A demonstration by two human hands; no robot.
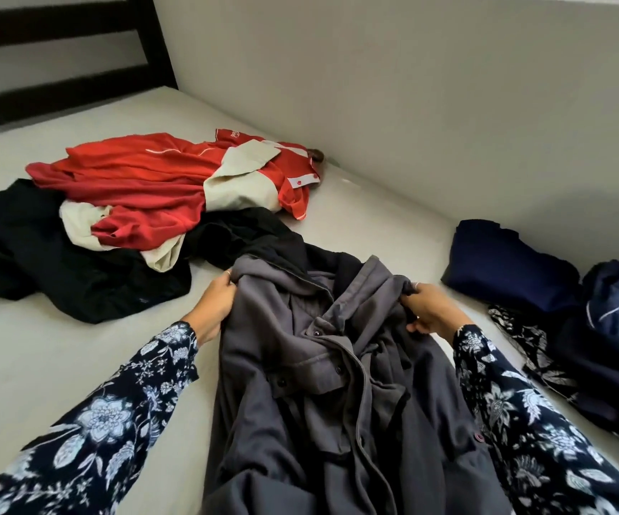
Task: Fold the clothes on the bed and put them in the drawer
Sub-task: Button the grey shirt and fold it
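Note:
A dark grey buttoned shirt [337,384] lies crumpled in front of me on the bed [59,366], collar end away from me. My left hand [213,306] grips its upper left shoulder. My right hand [427,310] pinches the upper right shoulder. Behind it lies a heap of unfolded clothes: a red and cream garment [159,187] on top of black clothes [40,254]. To the right sit folded navy clothes [504,265] and another navy pile [616,328] over a black-and-white patterned piece [530,351].
The bed meets a plain wall [412,87] along its far and right side. A dark slatted headboard [59,50] stands at the upper left. Bare mattress shows at the left front. No drawer is in view.

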